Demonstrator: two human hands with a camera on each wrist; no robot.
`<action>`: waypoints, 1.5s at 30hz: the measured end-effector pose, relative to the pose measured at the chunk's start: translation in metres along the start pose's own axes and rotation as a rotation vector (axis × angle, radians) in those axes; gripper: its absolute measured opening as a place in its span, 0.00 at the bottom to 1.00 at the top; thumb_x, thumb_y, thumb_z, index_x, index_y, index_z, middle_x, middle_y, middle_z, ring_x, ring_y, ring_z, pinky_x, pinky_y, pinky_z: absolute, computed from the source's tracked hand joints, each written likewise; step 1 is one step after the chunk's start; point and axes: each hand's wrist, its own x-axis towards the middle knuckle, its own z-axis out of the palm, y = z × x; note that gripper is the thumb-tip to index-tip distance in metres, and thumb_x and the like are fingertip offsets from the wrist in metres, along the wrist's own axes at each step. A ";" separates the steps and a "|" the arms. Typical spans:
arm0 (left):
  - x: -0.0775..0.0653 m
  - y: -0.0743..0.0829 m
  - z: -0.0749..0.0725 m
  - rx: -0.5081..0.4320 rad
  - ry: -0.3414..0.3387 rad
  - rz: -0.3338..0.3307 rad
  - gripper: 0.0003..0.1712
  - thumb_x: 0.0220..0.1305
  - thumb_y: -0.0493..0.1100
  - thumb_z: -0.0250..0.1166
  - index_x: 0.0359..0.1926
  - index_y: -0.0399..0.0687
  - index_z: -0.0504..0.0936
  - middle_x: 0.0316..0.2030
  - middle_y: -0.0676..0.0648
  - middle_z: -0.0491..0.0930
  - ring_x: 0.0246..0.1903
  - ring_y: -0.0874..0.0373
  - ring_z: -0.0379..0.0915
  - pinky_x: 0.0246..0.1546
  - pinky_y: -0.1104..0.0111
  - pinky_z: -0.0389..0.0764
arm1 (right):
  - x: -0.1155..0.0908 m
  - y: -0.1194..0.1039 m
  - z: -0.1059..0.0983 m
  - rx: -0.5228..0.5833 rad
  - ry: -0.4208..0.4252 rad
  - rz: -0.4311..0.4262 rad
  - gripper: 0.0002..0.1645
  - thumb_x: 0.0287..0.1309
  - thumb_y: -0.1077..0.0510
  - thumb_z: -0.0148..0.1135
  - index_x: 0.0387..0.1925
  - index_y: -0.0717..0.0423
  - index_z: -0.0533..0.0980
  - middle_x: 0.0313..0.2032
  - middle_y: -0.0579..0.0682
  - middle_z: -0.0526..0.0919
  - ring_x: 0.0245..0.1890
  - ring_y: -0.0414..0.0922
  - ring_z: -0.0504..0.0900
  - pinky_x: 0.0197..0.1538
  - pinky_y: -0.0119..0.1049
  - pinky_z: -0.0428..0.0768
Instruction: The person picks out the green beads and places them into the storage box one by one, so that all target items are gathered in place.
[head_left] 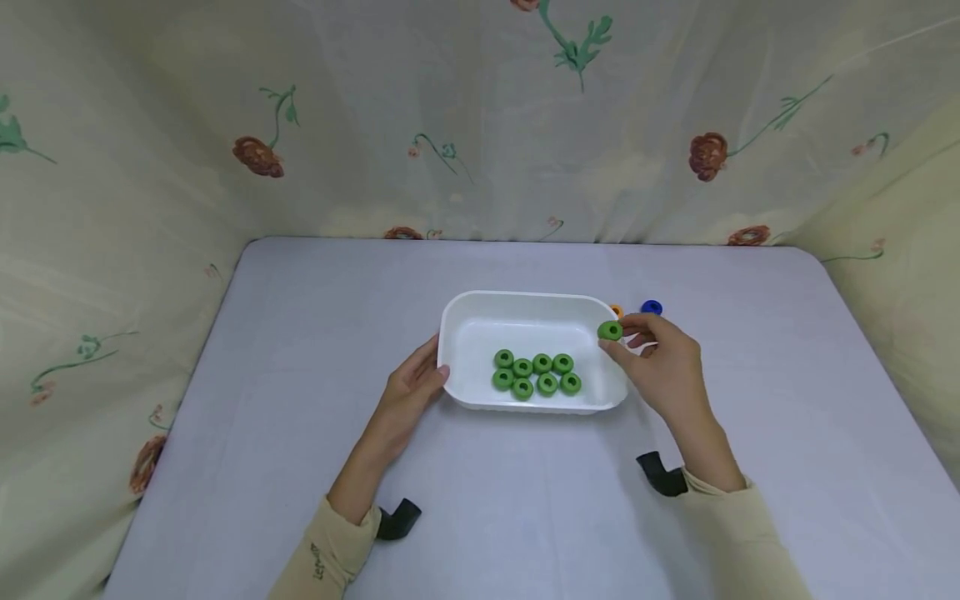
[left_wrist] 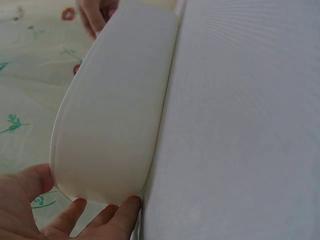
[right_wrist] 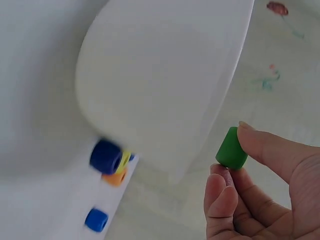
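A white plastic tray (head_left: 480,321) lies on the table, with several green beads (head_left: 542,363) in its front half, each with a dark hole. My left hand (head_left: 405,394) holds the tray's left end, its thumb at the rim and its fingers against the outer wall near the base, as the left wrist view shows. Over the tray's right rim, my right hand (head_left: 663,358) pinches one more green bead (right_wrist: 232,149) between thumb and fingertips. That bead is held up beside the rim, above the table.
Behind the tray's right end lie a blue bead (head_left: 652,307) and an orange bead (head_left: 617,311). The right wrist view also shows a dark blue bead (right_wrist: 106,156) and a yellow bead (right_wrist: 124,161) there. A flowered curtain (head_left: 480,125) hangs behind the table (head_left: 337,275).
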 end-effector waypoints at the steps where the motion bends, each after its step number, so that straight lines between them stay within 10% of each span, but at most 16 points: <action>1: 0.000 0.000 0.000 -0.002 0.000 0.001 0.35 0.74 0.41 0.58 0.78 0.51 0.58 0.78 0.47 0.55 0.78 0.54 0.53 0.72 0.70 0.66 | -0.001 -0.003 0.004 0.001 -0.006 -0.022 0.20 0.57 0.55 0.74 0.49 0.61 0.81 0.44 0.58 0.87 0.41 0.50 0.83 0.39 0.23 0.74; 25: -0.001 0.001 0.001 -0.009 0.000 -0.001 0.35 0.73 0.41 0.59 0.77 0.51 0.59 0.78 0.47 0.56 0.78 0.54 0.53 0.70 0.73 0.67 | -0.004 -0.060 0.082 0.043 -0.309 -0.205 0.17 0.52 0.57 0.76 0.44 0.57 0.82 0.38 0.52 0.87 0.38 0.49 0.83 0.42 0.37 0.79; 45: -0.001 0.003 0.001 -0.001 0.007 -0.008 0.35 0.74 0.41 0.58 0.77 0.51 0.59 0.78 0.47 0.56 0.78 0.54 0.53 0.70 0.72 0.67 | 0.005 -0.074 0.103 -0.083 -0.516 -0.274 0.14 0.55 0.58 0.74 0.43 0.57 0.83 0.36 0.50 0.86 0.36 0.44 0.80 0.45 0.38 0.81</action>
